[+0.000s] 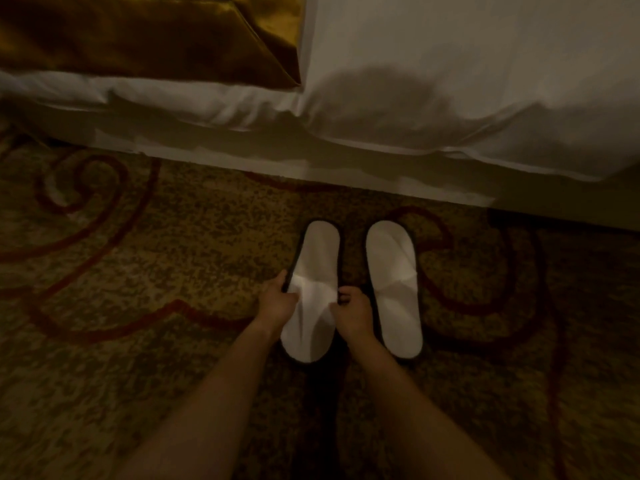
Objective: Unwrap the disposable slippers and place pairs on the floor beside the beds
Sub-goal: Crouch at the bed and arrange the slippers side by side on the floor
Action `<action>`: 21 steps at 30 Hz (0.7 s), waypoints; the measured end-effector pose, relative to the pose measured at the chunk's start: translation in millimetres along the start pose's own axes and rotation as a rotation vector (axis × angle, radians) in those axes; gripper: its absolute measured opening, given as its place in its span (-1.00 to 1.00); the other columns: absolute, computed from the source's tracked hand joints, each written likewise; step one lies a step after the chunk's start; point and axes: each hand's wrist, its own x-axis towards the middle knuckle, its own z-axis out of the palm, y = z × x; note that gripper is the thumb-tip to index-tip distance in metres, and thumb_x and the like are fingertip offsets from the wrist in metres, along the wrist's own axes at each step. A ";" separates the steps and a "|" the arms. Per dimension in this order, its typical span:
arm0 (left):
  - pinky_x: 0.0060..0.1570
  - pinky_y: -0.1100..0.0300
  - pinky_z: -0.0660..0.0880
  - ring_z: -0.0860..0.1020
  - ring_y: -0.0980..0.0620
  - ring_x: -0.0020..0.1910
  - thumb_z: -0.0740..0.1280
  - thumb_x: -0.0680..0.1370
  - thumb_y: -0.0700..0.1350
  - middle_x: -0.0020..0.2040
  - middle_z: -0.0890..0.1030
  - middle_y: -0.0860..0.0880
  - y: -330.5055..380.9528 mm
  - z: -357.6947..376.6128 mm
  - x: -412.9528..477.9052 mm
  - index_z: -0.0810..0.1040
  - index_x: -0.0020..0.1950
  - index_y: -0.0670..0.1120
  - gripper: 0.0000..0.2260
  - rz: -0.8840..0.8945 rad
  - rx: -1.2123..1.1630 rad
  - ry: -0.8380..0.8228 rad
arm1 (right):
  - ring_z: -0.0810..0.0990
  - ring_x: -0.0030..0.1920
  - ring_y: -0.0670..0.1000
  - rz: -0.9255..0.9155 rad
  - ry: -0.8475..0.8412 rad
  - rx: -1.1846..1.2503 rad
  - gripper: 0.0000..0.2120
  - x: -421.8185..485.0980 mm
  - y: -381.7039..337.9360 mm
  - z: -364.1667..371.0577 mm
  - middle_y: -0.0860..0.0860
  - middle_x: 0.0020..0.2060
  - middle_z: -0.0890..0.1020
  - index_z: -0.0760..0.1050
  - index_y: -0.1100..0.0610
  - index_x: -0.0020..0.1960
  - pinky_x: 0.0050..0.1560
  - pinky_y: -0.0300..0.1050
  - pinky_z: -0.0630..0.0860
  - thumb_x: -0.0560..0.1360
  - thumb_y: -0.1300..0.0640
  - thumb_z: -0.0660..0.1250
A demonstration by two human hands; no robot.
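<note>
Head view. Patterned carpet floor, dim light, red scrolls on mottled gold. Bed along the far edge: white duvet overhanging, gold runner at the far left corner. Two white slippers, dark-edged, side by side near the bed's base, apparently toes toward the viewer. Left slipper: gripped at both sides by left hand and right hand, fingers curled. Right slipper: flat on the floor, just beside the right hand.
</note>
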 end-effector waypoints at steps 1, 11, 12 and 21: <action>0.19 0.11 0.44 0.44 -0.06 0.25 0.20 0.58 -0.20 0.42 0.38 -0.17 0.9 1.1 0.5 0.28 0.47 -0.09 -0.56 0.015 0.021 0.009 | 0.53 0.16 0.13 -0.017 0.006 -0.027 -0.63 0.0 -1.3 1.3 0.17 0.19 0.54 0.43 0.21 0.26 0.12 -0.05 0.51 0.46 0.23 0.29; 0.45 0.14 0.05 0.17 -0.15 0.48 0.10 0.63 -0.10 0.52 0.23 -0.13 -7.1 19.0 2.9 0.13 0.53 -0.14 -0.53 0.107 0.491 0.159 | 0.54 0.02 0.13 -0.085 0.013 -0.058 -0.82 -1.3 -6.6 2.3 0.17 -0.01 0.56 0.51 0.28 0.04 -0.08 -0.12 0.45 0.47 0.25 0.24; 0.43 0.17 0.04 0.19 -0.13 0.48 0.08 0.64 -0.12 0.52 0.24 -0.12 -8.5 20.4 1.2 0.13 0.53 -0.15 -0.54 0.132 0.515 0.189 | 0.55 0.05 0.14 -0.094 0.009 -0.047 -0.77 -1.7 -7.6 2.7 0.17 0.04 0.57 0.51 0.28 0.10 -0.05 -0.12 0.48 0.47 0.25 0.24; 0.42 0.13 0.13 0.29 -0.14 0.41 0.11 0.62 -0.24 0.47 0.32 -0.19 -10.7 21.4 -5.4 0.19 0.49 -0.23 -0.57 0.254 0.445 0.237 | 0.48 0.22 0.14 -0.088 -0.039 0.004 -0.61 -3.6 -11.3 1.2 0.17 0.23 0.49 0.40 0.23 0.31 0.24 0.01 0.47 0.48 0.21 0.27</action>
